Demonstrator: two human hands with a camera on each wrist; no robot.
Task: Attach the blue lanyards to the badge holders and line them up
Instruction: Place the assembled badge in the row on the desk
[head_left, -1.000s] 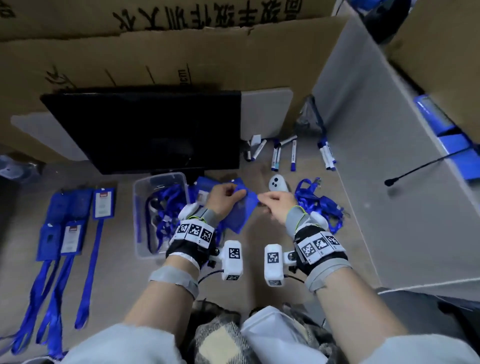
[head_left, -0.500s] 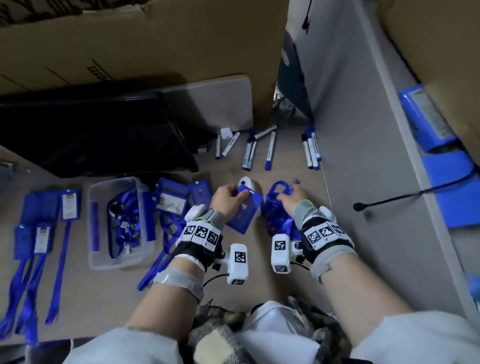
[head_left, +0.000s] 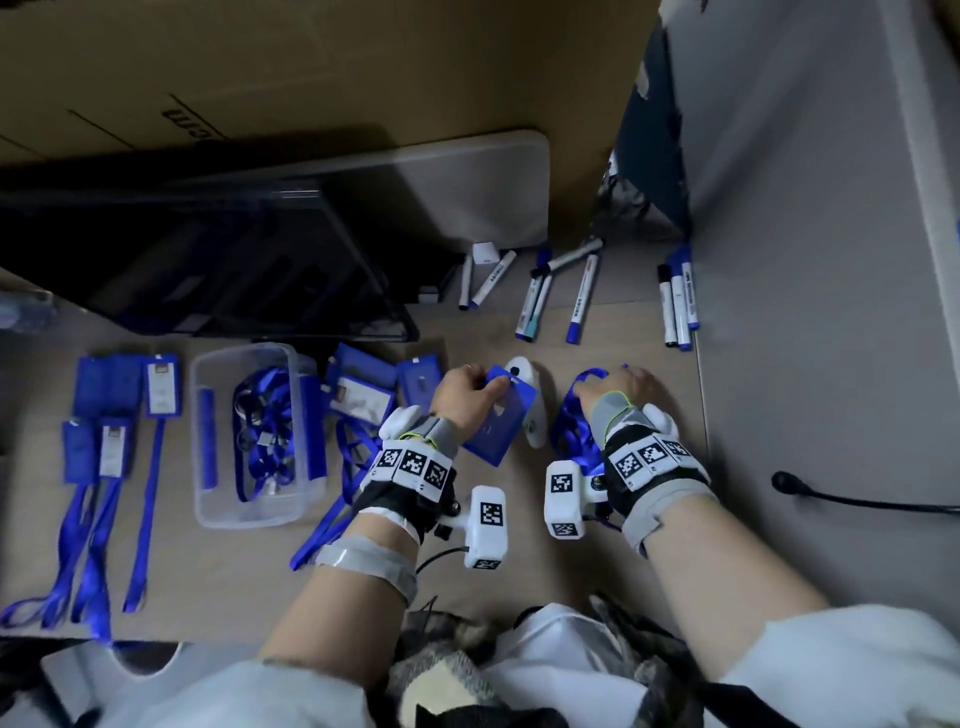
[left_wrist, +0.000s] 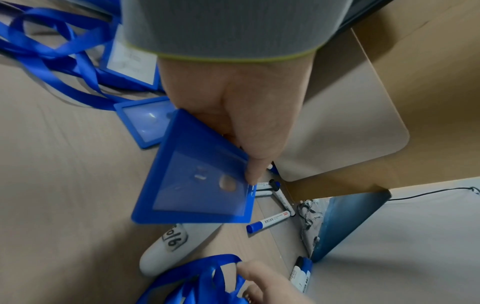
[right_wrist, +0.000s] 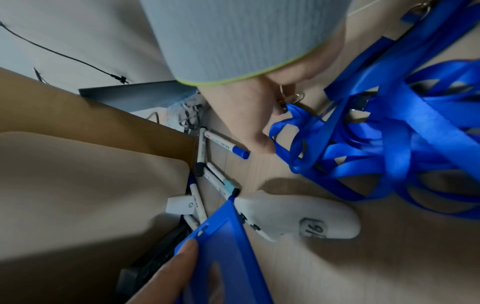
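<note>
L hand (head_left: 464, 395) raised off desk, thumb + fingers pinching a flat blue plastic badge holder (left_wrist: 197, 176) by its top edge. R hand (head_left: 626, 387) palm-down, fingers curled into a tangled heap of blue ribbon lanyards (right_wrist: 384, 142). Both forearms bare.

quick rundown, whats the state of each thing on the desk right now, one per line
left hand: grips an empty badge holder, lifted and tilted
right hand: fingers curled into the lanyard pile, tangled on the desk
finished badges: lie lined up at far left, lanyards attached
clear tub: open, holds lanyards
markers: capped, scattered flat
white controller: lies flat between the hands
monitor: screen dark
</note>
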